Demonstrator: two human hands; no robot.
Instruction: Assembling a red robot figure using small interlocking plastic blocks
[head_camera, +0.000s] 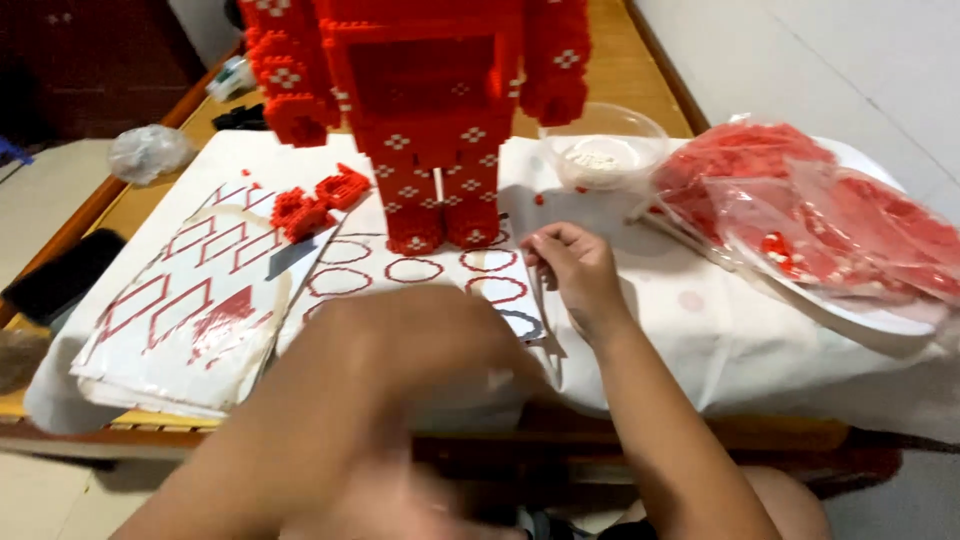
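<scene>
— Nearest the lens, what did you see?

— Blurred across the near middle lay my left hand (400, 350); I couldn't tell if it was spread or closed. Beyond it, to the right, my right hand (575, 268) was curled, fingertips pinched at the edge of the instruction sheet (420, 272); whether it gripped a piece, I couldn't say.

— And the figure?

— Red brick figure (430, 120) stood upright, far and left of the right hand, the nearer one.
</scene>
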